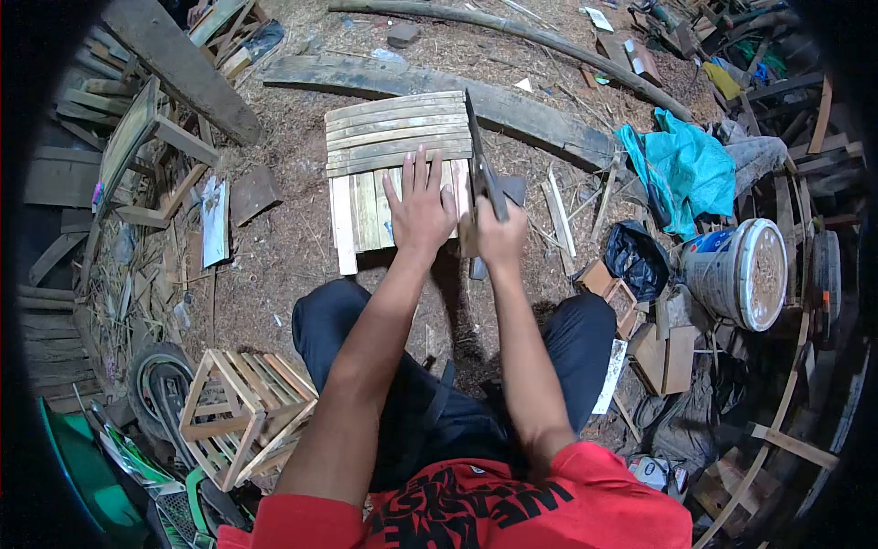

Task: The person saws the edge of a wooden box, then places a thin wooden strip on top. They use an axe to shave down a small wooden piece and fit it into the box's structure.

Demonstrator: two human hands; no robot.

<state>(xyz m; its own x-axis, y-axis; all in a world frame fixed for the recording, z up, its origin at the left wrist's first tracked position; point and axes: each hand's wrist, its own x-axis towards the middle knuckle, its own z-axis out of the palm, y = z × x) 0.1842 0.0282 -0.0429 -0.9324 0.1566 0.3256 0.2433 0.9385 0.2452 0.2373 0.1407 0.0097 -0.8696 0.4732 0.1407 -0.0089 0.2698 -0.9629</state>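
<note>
A panel of bamboo slats (395,137) lies on the ground in front of my knees, its upper slats running crosswise and its lower ones lengthwise. My left hand (419,209) presses flat on the lower slats with the fingers spread. My right hand (499,236) grips the handle of a long dark blade (479,157), which stands on edge along the panel's right side, pointing away from me.
A small slatted wooden crate (245,414) sits by my left knee. A white bucket (743,273) lies on its side at the right, near a teal tarp (684,166) and a black bag (635,258). Planks, a curved beam (430,84) and scrap wood ring the dirt floor.
</note>
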